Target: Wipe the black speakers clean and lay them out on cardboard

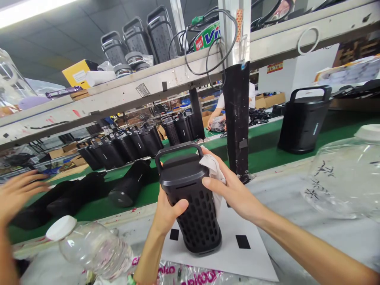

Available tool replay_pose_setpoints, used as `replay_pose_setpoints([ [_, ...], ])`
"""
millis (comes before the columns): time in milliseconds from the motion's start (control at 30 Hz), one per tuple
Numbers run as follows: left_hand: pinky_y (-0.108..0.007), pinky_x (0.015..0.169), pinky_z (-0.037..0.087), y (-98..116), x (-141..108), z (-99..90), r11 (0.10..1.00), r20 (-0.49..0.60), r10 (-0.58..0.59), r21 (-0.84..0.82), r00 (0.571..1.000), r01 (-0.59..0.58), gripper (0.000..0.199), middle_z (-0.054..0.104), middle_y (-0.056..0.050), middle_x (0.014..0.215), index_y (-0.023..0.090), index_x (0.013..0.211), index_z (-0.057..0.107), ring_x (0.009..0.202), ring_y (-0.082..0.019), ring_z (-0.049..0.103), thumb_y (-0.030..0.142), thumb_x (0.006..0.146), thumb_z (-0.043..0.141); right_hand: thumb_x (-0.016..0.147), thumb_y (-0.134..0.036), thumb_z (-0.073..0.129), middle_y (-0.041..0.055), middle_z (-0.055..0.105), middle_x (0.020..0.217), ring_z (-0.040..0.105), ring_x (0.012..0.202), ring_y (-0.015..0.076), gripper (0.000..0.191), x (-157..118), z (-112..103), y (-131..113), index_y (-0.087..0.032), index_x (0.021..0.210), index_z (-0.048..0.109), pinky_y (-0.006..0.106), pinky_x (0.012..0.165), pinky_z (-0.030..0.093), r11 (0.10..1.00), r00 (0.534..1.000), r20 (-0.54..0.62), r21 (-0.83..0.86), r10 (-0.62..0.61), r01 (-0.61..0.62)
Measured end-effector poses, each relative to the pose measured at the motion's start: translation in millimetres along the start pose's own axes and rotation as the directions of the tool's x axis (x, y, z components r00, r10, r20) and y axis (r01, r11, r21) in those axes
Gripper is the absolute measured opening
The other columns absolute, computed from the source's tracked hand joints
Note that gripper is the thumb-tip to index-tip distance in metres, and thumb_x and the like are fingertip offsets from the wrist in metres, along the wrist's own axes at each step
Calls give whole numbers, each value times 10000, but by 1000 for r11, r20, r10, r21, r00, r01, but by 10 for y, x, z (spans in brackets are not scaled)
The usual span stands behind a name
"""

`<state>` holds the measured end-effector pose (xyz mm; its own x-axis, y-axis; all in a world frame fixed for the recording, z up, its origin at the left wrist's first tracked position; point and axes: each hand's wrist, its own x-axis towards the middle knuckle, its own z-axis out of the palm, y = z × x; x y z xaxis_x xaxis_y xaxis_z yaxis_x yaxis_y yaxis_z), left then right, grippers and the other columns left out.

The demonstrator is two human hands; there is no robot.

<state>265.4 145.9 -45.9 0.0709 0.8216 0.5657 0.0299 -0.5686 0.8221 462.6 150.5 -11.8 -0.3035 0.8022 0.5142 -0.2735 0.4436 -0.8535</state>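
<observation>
A black speaker (192,202) with a perforated front and a top handle stands slightly tilted on a white sheet (255,253) marked with black squares. My left hand (169,209) grips its left side, thumb on the perforated front. At its upper right edge, my right hand (225,182) presses a white cloth (214,168) against the body near the handle, with the thumb by the top rim. Part of the cloth hangs down along the speaker's right side.
Clear plastic bottles stand at the left (95,245) and right (341,178). Behind runs a green conveyor (264,154) bearing several black speakers. Another person's hand (20,192) is at the far left. A black-covered post (237,118) and an overhead shelf (118,95) stand ahead.
</observation>
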Motion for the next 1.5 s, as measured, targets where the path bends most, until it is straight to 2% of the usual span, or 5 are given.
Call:
replay_pose_setpoints([
  [633,-431,985,540,7,-13,5,1000,-17,-6,-3,1000,6,894,647,-163,1258,196,1417,447,1152,-333,641,615,698,773,857,-379,646,9,314,1584,311,1446,189,761,-14,68,-73,-245,1523,304,342,1194,290,1000,1000,-26,-24,18,-19],
  [833,-449,1061,481,-223,-21,-100,994,-86,-10,-106,996,1,831,652,-130,1253,206,1346,520,1230,-338,584,588,664,800,749,-243,569,-36,351,1564,337,1432,220,761,14,56,-45,-280,1490,395,392,1211,258,995,994,-53,-22,96,-97],
  [1000,-491,1070,469,-301,-11,-161,982,-84,-54,-183,995,38,775,702,-116,1144,192,1265,582,1167,-346,622,625,651,773,772,-284,605,-47,235,1610,211,1484,199,795,30,52,31,-276,1525,351,366,1241,133,995,996,-26,-59,82,-84],
  [1233,-496,996,524,-255,4,-151,980,-52,-108,-174,993,98,741,726,-124,1060,181,1175,642,1045,-349,673,669,628,748,846,-374,643,-23,232,1610,194,1488,212,750,-2,49,30,-274,1528,347,390,1238,152,996,999,-12,-68,52,-53],
  [1500,-505,1019,503,-299,0,-165,981,-72,-116,-164,991,103,785,701,-132,1131,192,1201,620,1115,-360,639,698,614,742,871,-410,570,-25,231,1608,201,1486,207,740,26,75,44,-237,1543,313,368,1224,206,974,1000,-30,-226,4,-11],
])
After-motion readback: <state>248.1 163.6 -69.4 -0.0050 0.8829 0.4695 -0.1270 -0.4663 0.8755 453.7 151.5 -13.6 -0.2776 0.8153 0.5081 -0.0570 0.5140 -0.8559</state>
